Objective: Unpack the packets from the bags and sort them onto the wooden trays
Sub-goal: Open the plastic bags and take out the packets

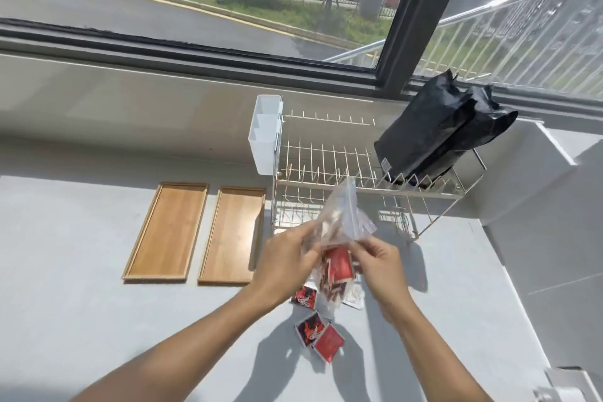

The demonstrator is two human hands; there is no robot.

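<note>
Packets [339, 266], red with black and white print, hang in a loose cluster under a clear zip bag [342, 215] held upside down above the grey tabletop [98, 320]. Head view: left hand [287, 263] pinches the bag's left side, fingers closed on the plastic. Right hand [380, 259] pinches the bag's lower right edge, just beside the topmost red packet. Bag is blurred; contents inside cannot be made out clearly. More packets lie on the tabletop directly below: one [305, 297] near the left wrist, two overlapping [318, 333] closer to the camera, a pale one [354, 295] to the right. Two wooden trays [166, 232] [233, 235] lie side by side to the left, well apart from the packets, both bare. Wire dish rack [342, 173] stands behind the hands, white caddy [266, 134] on its left end, black bags [437, 137] leaning on its right end.
</note>
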